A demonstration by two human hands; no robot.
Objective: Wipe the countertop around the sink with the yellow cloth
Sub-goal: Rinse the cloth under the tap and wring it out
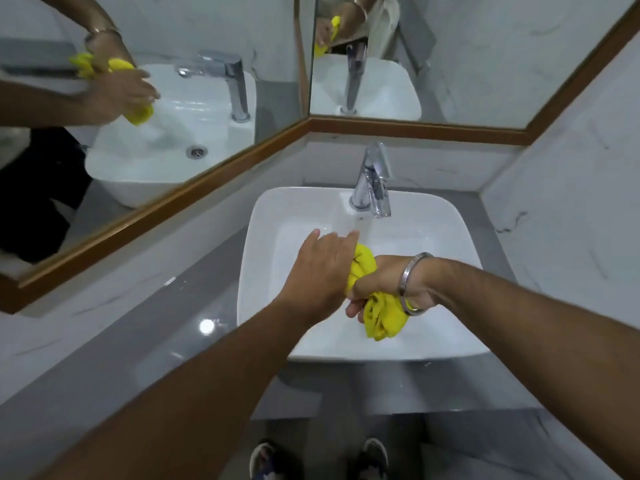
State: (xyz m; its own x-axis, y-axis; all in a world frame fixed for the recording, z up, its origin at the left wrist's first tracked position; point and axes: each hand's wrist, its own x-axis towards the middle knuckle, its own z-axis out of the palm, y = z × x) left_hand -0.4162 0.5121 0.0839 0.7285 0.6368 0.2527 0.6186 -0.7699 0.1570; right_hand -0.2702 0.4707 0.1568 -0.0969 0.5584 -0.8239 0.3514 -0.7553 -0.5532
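Nearest the camera, the glossy grey stone bench (pixel 145 341) is being left untouched, so the wiping itself is judged not yet begun. Just beyond its front edge, over the white square ceramic sink (pixel 460 237), the crumpled yellow cloth (pixel 379 315) is being gripped in a closed fist by the right hand (pixel 384 284), a steel bangle (pixel 410 282) being worn at that wrist; the cloth is being held above the basin, bunched, with its tail hanging down. The left hand (pixel 320 271) is being held flat and wide just beside the cloth, fingers spread and closed on nothing, its edge touching or nearly touching the fabric. The step in hand appears to be wetting or wringing the cloth under the chrome single-lever tap (pixel 372 181); whether water is running cannot be told for certain. The next move is judged to call for the cloth being opened out and carried to the bench beside the sink. Farther back, the wood-framed corner mirrors (pixel 450 64) are reflecting the scene. Little is standing in the way, though the raised basin walls and tap base are narrowing the strip behind.
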